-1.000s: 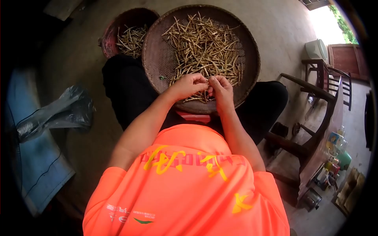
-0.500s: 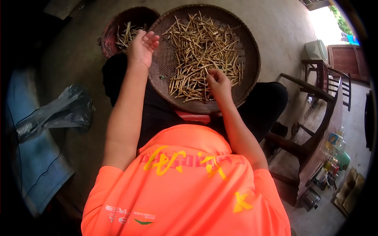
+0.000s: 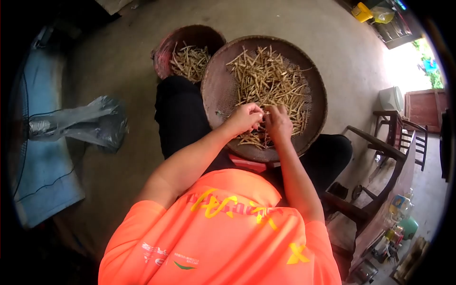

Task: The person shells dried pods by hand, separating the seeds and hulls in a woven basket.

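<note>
A round woven tray basket (image 3: 319, 90) rests across my lap, with a heap of dry tan bean pods (image 3: 266, 76) spread in it. Over the near part of the heap, my left hand (image 3: 245, 118) and my right hand (image 3: 279, 124) meet with fingers pinched together. A small pale bit of a bean pod (image 3: 266, 113) shows between the fingertips; most of it is hidden by the fingers.
Behind my left knee stands a reddish basket (image 3: 164, 57) with more dry pods (image 3: 191, 61) inside. A plastic bag (image 3: 102, 123) hangs at the left by a blue panel (image 3: 45, 180). Wooden chairs (image 3: 380, 147) and a white bucket (image 3: 391, 99) stand to the right.
My left hand has moved from above the reddish basket, where it was open, to my right hand over the tray, and its fingers have closed. The whole view has shifted.
</note>
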Motion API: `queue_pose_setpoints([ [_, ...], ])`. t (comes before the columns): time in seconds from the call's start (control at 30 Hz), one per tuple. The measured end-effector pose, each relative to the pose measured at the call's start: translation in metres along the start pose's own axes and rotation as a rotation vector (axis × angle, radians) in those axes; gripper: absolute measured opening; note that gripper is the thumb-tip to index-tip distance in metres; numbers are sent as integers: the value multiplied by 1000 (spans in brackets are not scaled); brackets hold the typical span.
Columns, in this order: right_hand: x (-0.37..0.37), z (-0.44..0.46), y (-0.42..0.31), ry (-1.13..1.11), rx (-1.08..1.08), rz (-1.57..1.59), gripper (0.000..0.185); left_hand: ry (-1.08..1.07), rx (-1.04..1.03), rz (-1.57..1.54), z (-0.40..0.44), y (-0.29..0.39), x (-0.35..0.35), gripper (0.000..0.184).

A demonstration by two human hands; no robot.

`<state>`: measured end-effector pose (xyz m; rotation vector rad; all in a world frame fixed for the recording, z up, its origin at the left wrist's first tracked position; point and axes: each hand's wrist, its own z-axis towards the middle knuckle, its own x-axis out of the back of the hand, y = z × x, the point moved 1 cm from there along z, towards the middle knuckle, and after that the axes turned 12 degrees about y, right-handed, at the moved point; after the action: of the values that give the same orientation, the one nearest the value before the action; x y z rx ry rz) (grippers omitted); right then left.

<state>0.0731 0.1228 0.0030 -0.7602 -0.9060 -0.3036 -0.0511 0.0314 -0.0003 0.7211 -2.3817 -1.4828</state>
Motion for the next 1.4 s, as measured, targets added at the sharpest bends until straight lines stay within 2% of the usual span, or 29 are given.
queue_pose_setpoints([
  [0.1, -30, -15, 26, -176, -51, -177, 9, -44, -96, -86, 9, -16, -2, 12],
  [0.13, -35, -19, 33, -225, -55, -203, 20, -41, -111, -123, 11, -20, -3, 11],
  [0.17, -42, -24, 33, -71, -37, -178, 18, -22, -105, -140, 11, -20, -3, 9],
  [0.23, -40, -22, 25, -65, -72, -162, 16, -12, -27, -76, 10, -20, 0, 9],
  [0.27, -39, -23, 21, 0, -47, -110, 17, 10, -72, -45, 11, -23, 2, 11],
  [0.33, -21, -17, 4, 46, -56, -36, 15, 44, -25, -4, 1, -9, 4, 11],
  [0.43, -3, -4, -11, 158, -86, 31, 13, 108, -101, 68, -3, -4, 7, 17],
  [0.47, 2, -2, -14, 204, -99, 139, 13, 85, -109, 87, -6, -3, 7, 17],
  [0.53, 17, 0, -19, 263, -166, 330, 13, 191, -547, 393, -10, 7, 2, 23],
  [0.6, 29, -2, -24, 302, -220, 527, 13, 158, -580, 445, -17, 16, -7, 25],
  [0.63, 27, -6, -21, 230, -337, 600, 13, 139, -660, 430, -19, 15, -10, 25],
  [0.67, 28, -10, -20, 238, -339, 597, 13, 128, -738, 414, -21, 14, -11, 25],
  [0.73, 26, -16, -18, 148, -659, 903, 14, 119, -725, 385, -21, 4, -14, 23],
  [0.8, 23, -21, -11, 181, -742, 1029, 14, 69, -447, 219, -35, 10, -20, 19],
  [0.83, 27, -22, -11, 116, -844, 1077, 13, 96, -449, 282, -41, 15, -21, 16],
  [0.87, 31, -25, -8, 43, -961, 1121, 12, 40, -411, 217, -31, -1, -19, 12],
  [0.93, 27, -34, 0, -2, -960, 1266, 10, -45, -336, 53, -26, -9, -21, 10],
  [1.0, 31, -39, -4, -7, -1002, 1322, 11, -111, -276, 96, -30, -9, -18, 10],
  [1.07, 36, -42, -6, -60, -1111, 1303, 9, -119, -243, 1, -33, -11, -19, 11],
  [1.1, 39, -42, -6, -109, -1129, 1351, 10, -127, -163, -54, -37, -10, -19, 11],
  [1.17, 42, -45, -7, -87, -1147, 1350, 13, -133, -76, -124, -39, -7, -19, 10],
  [1.33, 42, -50, -7, -136, -1150, 1373, 16, -106, -54, -84, -39, -8, -18, 9],
  [1.4, 40, -49, -5, -167, -1056, 1295, 15, -82, -64, -79, -39, -8, -18, 8],
])
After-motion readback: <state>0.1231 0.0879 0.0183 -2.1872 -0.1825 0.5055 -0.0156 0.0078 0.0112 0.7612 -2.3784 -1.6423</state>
